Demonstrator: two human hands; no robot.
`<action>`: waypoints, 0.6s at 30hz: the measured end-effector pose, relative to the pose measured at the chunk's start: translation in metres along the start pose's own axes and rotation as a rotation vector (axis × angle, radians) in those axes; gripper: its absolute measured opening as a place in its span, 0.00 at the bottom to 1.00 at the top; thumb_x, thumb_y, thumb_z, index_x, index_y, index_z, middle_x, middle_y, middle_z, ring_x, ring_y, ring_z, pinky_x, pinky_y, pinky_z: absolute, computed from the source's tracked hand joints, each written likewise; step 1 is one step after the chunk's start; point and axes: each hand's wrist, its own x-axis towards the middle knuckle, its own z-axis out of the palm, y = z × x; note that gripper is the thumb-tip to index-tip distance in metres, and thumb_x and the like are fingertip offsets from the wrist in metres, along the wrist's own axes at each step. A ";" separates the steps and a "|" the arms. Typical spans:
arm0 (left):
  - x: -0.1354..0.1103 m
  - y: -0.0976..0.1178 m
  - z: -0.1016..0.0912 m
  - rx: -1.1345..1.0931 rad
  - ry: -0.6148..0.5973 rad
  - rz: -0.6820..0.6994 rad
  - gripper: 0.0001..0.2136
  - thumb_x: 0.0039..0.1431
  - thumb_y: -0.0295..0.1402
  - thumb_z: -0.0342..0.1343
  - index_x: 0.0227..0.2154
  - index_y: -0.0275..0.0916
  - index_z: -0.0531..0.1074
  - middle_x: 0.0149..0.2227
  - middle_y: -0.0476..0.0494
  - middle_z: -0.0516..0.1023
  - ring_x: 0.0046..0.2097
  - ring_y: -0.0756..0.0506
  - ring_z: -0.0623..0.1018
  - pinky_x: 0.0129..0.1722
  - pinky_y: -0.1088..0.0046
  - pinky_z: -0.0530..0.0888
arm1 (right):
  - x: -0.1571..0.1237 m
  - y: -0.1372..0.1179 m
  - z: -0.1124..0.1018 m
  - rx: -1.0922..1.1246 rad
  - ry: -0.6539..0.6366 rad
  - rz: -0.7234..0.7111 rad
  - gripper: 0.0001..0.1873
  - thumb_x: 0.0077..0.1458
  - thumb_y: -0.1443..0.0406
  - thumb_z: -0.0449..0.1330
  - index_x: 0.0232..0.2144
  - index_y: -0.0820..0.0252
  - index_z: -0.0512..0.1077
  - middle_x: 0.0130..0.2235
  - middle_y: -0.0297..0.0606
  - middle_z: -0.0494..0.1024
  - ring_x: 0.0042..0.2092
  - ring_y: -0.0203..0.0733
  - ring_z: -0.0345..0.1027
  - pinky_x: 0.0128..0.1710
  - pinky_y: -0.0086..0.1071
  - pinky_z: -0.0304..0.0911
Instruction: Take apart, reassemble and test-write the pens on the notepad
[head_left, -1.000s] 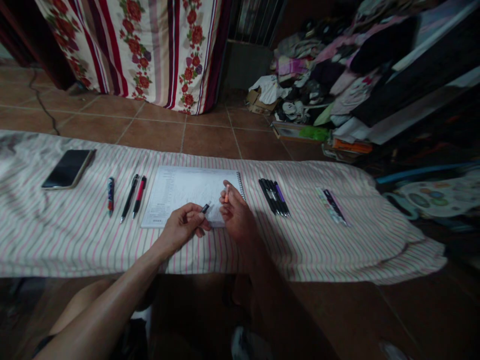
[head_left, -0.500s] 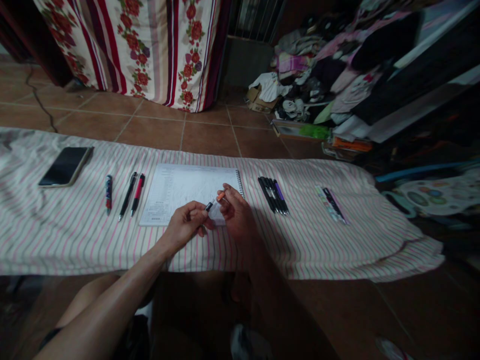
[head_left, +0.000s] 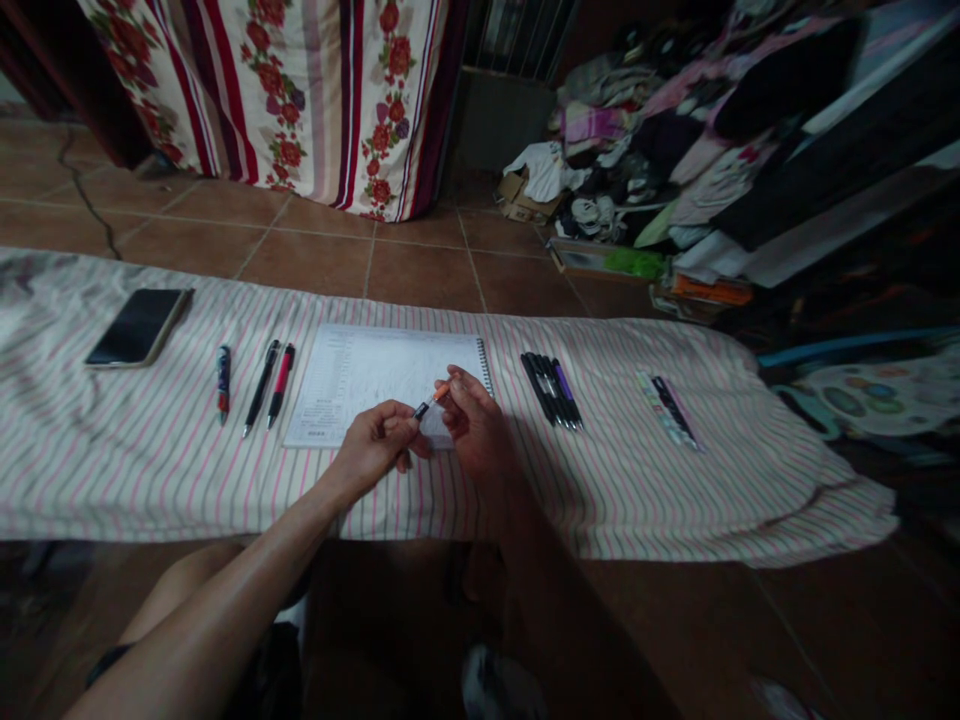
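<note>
You have both hands raised just above the lower right part of the white spiral-bound notebook (head_left: 375, 372), which lies on the pale striped cloth (head_left: 142, 470) with pink and grey lines. Your left hand (head_left: 371, 448) is closed in a pinch on the slim black pen part (head_left: 423, 408), and your right hand (head_left: 475, 426) is closed in a pinch on the small orange pen part (head_left: 442, 391). Both parts sit over the notebook's lower right area, nearly tip to tip; at this size, you can't tell if they're touching. Judging by this, the step in hand is lining up these two small parts in the air. The next move calls for steady fingers and a straight line between the tips. Left of the notebook lie the red-and-blue pen (head_left: 223, 385), the slim black pen (head_left: 262, 388), the red-and-black pen (head_left: 280, 385) and, farther left, the black smartphone (head_left: 137, 327). Right of the notebook are the tight row of black pens with one purple pen (head_left: 551, 392) and, farther right, the narrow pale packet with a dark pen on it (head_left: 669, 411). None of these are in either hand. Beyond the notebook are the brown floor tiles (head_left: 420, 270).
</note>
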 end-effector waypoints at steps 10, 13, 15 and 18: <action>0.000 -0.003 0.000 0.047 -0.001 -0.005 0.11 0.51 0.39 0.58 0.29 0.36 0.66 0.21 0.44 0.77 0.17 0.53 0.68 0.17 0.77 0.64 | -0.003 -0.001 0.002 0.007 -0.007 0.006 0.20 0.44 0.57 0.65 0.41 0.54 0.72 0.33 0.33 0.77 0.35 0.34 0.70 0.23 0.22 0.55; 0.000 -0.004 0.000 0.057 -0.005 -0.008 0.11 0.52 0.39 0.57 0.29 0.36 0.66 0.21 0.44 0.78 0.17 0.53 0.68 0.17 0.78 0.64 | -0.002 -0.001 0.001 -0.001 -0.012 0.003 0.20 0.44 0.57 0.65 0.41 0.54 0.72 0.33 0.33 0.77 0.36 0.34 0.70 0.23 0.22 0.56; 0.001 -0.004 0.000 0.055 -0.001 -0.013 0.11 0.51 0.39 0.57 0.29 0.36 0.66 0.21 0.44 0.77 0.17 0.53 0.68 0.17 0.78 0.64 | -0.002 -0.001 0.001 -0.004 -0.012 -0.002 0.20 0.45 0.57 0.65 0.41 0.54 0.72 0.32 0.33 0.77 0.36 0.34 0.70 0.24 0.22 0.55; 0.002 -0.006 0.000 0.048 0.011 -0.022 0.11 0.51 0.39 0.57 0.29 0.35 0.66 0.20 0.45 0.77 0.17 0.53 0.68 0.16 0.78 0.63 | -0.003 -0.002 0.001 -0.018 -0.008 -0.005 0.19 0.45 0.57 0.65 0.41 0.54 0.72 0.32 0.33 0.77 0.37 0.35 0.70 0.24 0.23 0.55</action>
